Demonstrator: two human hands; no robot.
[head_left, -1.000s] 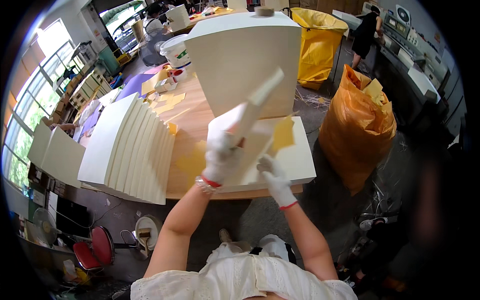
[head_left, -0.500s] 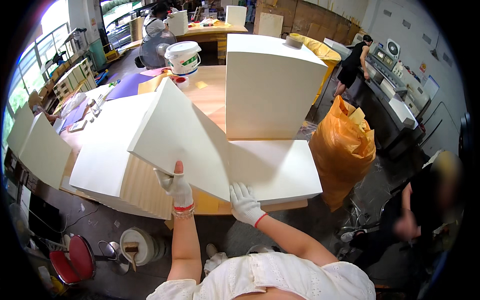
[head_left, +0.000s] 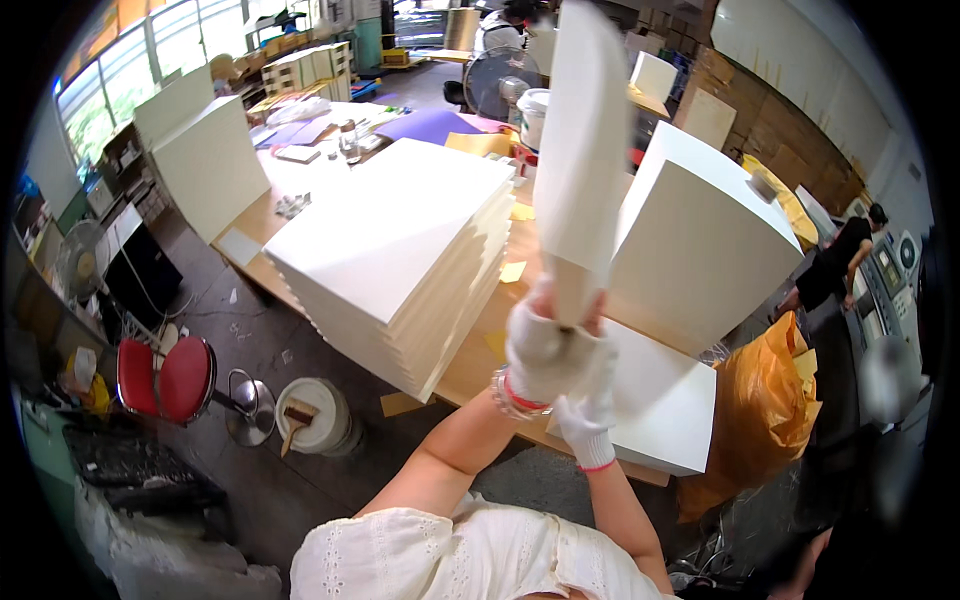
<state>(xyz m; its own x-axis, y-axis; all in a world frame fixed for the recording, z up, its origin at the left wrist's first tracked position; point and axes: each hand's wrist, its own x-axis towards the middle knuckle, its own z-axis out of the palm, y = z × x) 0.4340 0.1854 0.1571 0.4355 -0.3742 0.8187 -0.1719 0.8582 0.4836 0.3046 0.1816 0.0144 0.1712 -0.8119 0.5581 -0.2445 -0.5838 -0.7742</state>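
Observation:
My left hand [head_left: 552,352], in a white knit glove with bare fingertips showing, grips the lower end of a white paper block [head_left: 585,150]. The block stands upright in front of me, nearly edge-on and smeared by motion. Just below and to the right is my gloved right hand [head_left: 586,425]; its fingers are partly hidden behind the left one, so their grip cannot be made out. It is beside a low white stack [head_left: 655,405] lying flat at the table's front. Left of the hands sits a tall stack of white paper blocks [head_left: 390,240] with stepped, wavy sides.
Behind the low stack stands a tall white stack [head_left: 705,250] with a tape roll [head_left: 763,186] on top. An orange sack [head_left: 750,420] is at the right. A bucket with a brush [head_left: 312,415] and a red chair [head_left: 188,380] stand at the left. Another person [head_left: 845,255] works far right.
The white block has been lifted off the low stack and swung upright, to the right of the tall stepped stack. My view has turned left, and both hands have come close together.

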